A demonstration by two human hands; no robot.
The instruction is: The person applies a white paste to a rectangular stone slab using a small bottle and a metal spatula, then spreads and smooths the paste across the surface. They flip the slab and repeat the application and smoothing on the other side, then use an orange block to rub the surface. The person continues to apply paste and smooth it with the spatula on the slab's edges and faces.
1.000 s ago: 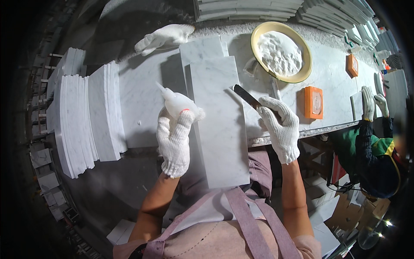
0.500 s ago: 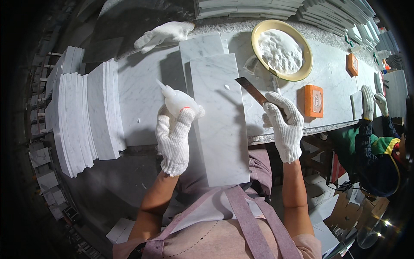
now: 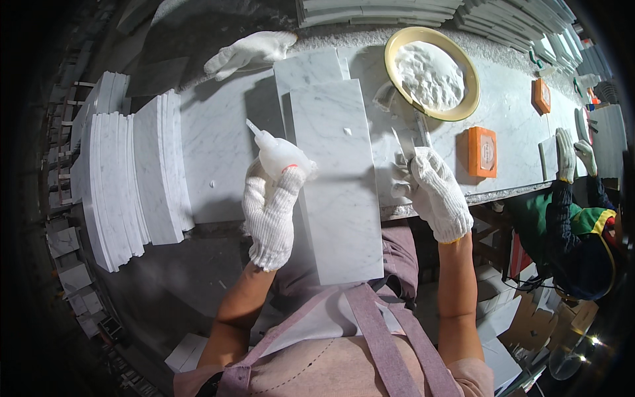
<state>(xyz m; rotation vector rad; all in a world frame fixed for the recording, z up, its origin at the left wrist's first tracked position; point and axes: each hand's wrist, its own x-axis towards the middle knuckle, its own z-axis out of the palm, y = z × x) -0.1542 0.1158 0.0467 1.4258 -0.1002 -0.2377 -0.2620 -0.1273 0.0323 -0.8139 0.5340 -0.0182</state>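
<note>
While lying lengthwise on worktop, marble slab overhangs near edge; left hand grip wrapped around squeeze bottle beside slab; right hand grip pinching thin blade.

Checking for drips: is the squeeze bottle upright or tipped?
Tipped: the squeeze bottle in the left hand lies slanted, nozzle pointing up-left over the marble bench.

Slab left of bowl

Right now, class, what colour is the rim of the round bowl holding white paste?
Yellow: the round bowl's rim shows best in the head view.
</note>
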